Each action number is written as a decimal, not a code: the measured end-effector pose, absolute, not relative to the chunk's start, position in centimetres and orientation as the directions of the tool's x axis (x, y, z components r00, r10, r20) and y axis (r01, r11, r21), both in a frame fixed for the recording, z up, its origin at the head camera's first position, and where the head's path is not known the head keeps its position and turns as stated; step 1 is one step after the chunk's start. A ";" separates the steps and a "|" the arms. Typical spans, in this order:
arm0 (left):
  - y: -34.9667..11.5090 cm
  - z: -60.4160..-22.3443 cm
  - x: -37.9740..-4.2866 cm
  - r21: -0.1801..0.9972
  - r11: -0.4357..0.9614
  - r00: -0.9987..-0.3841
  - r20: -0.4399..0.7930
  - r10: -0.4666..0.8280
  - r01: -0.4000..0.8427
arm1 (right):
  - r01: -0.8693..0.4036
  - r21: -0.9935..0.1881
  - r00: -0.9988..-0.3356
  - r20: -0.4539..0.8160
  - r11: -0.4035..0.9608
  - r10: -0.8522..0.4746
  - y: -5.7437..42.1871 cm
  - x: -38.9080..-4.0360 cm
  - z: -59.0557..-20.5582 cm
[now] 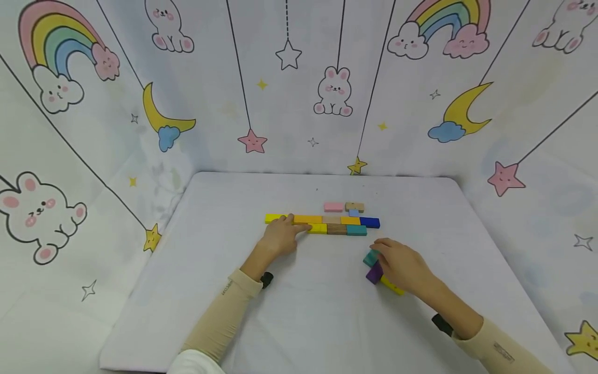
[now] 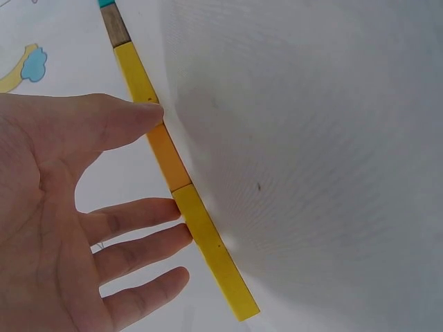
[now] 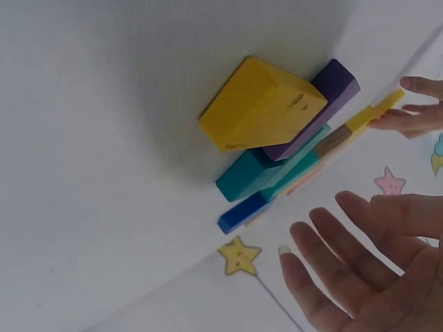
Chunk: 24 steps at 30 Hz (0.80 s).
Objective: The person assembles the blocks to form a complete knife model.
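Two touching rows of coloured wooden blocks lie across the table. The back row has a yellow block (image 2: 218, 252) at its left end and a dark blue block (image 1: 370, 223) at its right end. The front row runs from a yellow block (image 1: 318, 229) through a brown block (image 1: 337, 229) to a teal block (image 1: 357, 230). My left hand (image 1: 279, 238) touches the rows' left part with extended fingers and thumb. Relaxed and holding nothing, my right hand (image 1: 405, 266) hovers by a loose teal block (image 1: 370, 258), a purple block (image 1: 374, 274) and a yellow block (image 3: 252, 107).
Behind the rows are a pink block (image 1: 333, 207), a tan block (image 1: 354, 208) and a small light blue block (image 1: 353, 213). The white table (image 1: 299, 317) meets patterned cloth walls (image 1: 210, 104) at the back and sides.
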State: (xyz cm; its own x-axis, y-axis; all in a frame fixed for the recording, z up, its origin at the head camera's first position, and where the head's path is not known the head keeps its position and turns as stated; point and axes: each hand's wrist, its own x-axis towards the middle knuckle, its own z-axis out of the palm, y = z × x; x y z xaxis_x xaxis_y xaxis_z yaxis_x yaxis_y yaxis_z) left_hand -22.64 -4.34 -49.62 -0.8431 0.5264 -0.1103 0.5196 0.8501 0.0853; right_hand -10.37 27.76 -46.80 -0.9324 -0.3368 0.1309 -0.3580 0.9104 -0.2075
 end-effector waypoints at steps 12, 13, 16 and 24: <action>-4.5 -49.7 -22.7 0.124 0.851 -0.844 -0.118 0.523 0.510 | -0.326 -0.210 -0.943 0.147 0.922 -0.300 29.3 -8.6 -47.2; -4.5 -49.6 -22.7 0.125 0.850 -0.843 -0.118 0.524 0.511 | -0.325 -0.211 -0.943 0.148 0.922 -0.298 29.4 -8.5 -47.2; -4.6 -49.6 -22.7 0.127 0.849 -0.842 -0.115 0.527 0.514 | -0.322 -0.220 -0.944 0.150 0.921 -0.294 29.7 -8.1 -47.4; -4.5 -49.4 -22.6 0.123 0.846 -0.840 -0.112 0.532 0.519 | -0.279 -0.233 -0.960 0.092 0.932 -0.264 30.2 -7.5 -48.3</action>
